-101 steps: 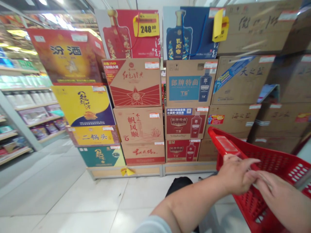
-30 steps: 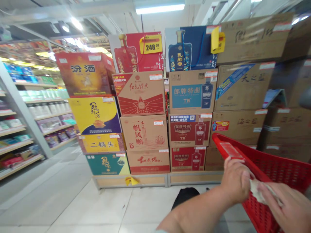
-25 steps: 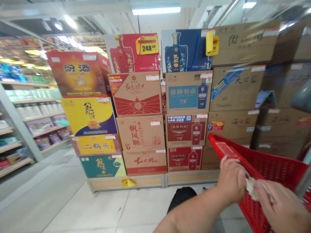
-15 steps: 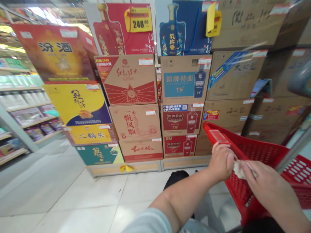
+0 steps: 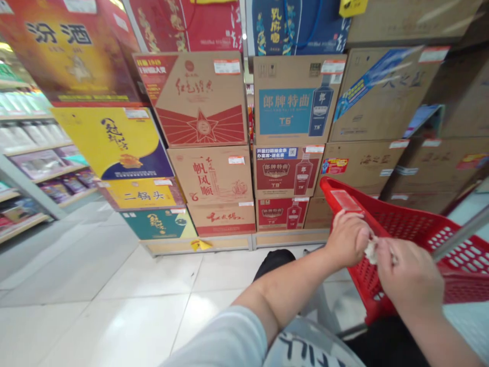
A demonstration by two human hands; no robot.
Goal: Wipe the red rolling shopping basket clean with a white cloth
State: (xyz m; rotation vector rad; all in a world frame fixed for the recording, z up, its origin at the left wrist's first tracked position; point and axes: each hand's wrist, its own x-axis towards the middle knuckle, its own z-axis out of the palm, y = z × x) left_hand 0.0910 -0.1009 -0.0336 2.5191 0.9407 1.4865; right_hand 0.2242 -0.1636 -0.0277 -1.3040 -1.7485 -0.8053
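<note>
A crumpled off-white piece of tissue or cloth (image 5: 370,253) is stretched between my two hands over the near rim of a red plastic shopping cart (image 5: 405,216). My left hand (image 5: 348,239) is closed, its curled fingers pinching one end of the piece beside the cart's rim. Just to its right, my right hand (image 5: 410,275) is closed around the other end, thumb and fingers pressed together. Much of the piece is hidden inside my fingers, so its exact kind cannot be made out.
Stacked liquor cartons (image 5: 206,102) stand ahead on a low wooden base (image 5: 217,243). A shelf rack (image 5: 42,148) with packaged goods is on the left. A metal bar (image 5: 464,232) slants across the cart at right. Pale floor tiles (image 5: 153,295) lie below.
The view has tilted downward, so the cartons sit higher in the picture. My right hand has turned and closed more tightly around the crumpled piece; my left hand stays by the rim.
</note>
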